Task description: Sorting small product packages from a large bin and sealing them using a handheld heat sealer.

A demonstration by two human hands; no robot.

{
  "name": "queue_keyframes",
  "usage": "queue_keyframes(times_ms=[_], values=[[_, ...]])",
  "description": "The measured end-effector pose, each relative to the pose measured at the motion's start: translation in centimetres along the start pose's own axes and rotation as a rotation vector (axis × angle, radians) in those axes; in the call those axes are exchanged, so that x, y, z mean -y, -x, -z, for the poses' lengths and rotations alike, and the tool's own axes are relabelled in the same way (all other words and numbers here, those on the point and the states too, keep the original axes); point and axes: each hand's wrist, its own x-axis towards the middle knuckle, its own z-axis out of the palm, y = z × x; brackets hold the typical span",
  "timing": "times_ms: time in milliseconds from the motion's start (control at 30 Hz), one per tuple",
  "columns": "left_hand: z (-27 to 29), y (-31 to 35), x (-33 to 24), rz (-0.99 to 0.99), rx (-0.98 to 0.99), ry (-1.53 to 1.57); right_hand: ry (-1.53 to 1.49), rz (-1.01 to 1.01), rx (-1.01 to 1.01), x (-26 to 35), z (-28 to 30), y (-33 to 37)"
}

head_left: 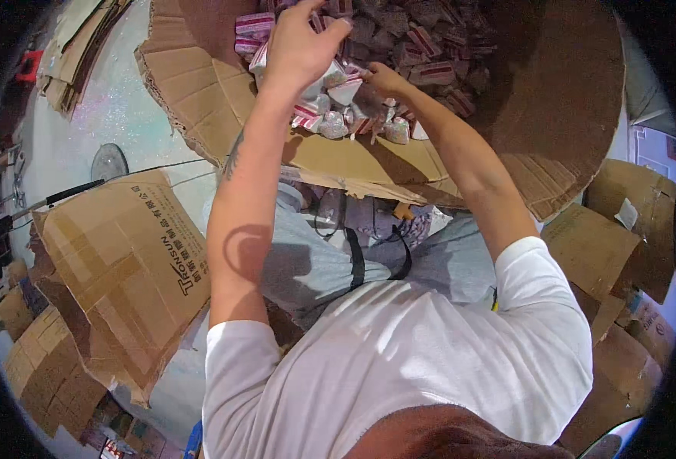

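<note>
- Beneath the left grip [303, 46] and right grip [390, 81]: a big cardboard box [560, 107].
- Around both grips: a packet heap [433, 73], apparently being picked through.
- Left spread; right's hold I cannot tell.
- Between them: a white packet [346, 92]; lifting it calls for a light pinch.

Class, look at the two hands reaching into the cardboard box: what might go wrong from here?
1. The small wrapped pieces lie in a loose heap, so the left hand and right hand might set some sliding.
2. The cardboard box has a ragged front edge beneath the bare forearms, which it might scratch.
</note>
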Motion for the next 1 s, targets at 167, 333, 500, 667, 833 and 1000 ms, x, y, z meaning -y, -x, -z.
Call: queue_keyframes(times_ms=[167,333,500,667,833,1000], values=[[-2.4,-0.4,1.6,-0.064,0.24,-0.137,0.106,0.405,-0.257,2.8,5.5,5.0],[0.6,2.1,-1.4,-0.226,0.418,0.036,-0.752,0.433,-0.028,14.7,10.0,16.5],[0.4,1.6,-4.2,-0.048,0.423,-0.19,-0.391,0.998,-0.291,15.5,9.4,19.0],[0.3,1.7,-5.5,0.067,0.36,-0.269,-0.228,0.627,-0.835,14.5,7.9,13.4],[2.7,0.3,-3.3,0.183,0.207,-0.305,0.141,0.441,-0.869,5.5,7.3,6.7],[2.2,0.6,-3.1,0.037,-0.119,-0.319,0.35,0.279,-0.205,0.0,-4.9,8.7]])
